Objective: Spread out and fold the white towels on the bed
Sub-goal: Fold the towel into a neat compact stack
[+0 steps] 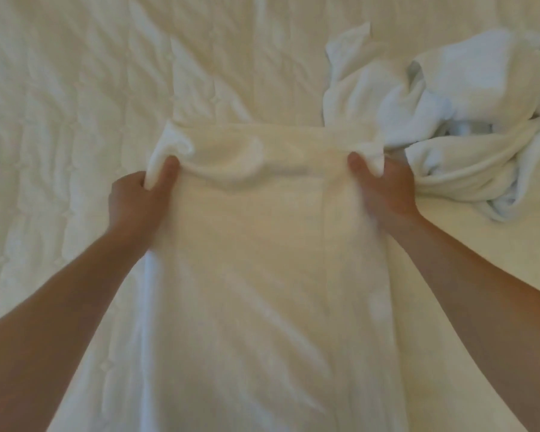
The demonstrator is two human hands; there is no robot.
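A long white towel (262, 260) lies stretched lengthwise on the bed, running from the bottom of the view up to the middle. My left hand (138, 198) grips its far left corner, thumb on top. My right hand (384, 185) grips its far right corner the same way. The far edge is lifted and bunched a little between the two hands. A crumpled pile of white towels (449, 113) lies at the right, touching the held towel's right corner.
The bed's quilted white cover (75, 88) fills the left and far part of the view, with soft wrinkles. A smooth strip of bed (480, 251) shows to the right of my right forearm, below the pile.
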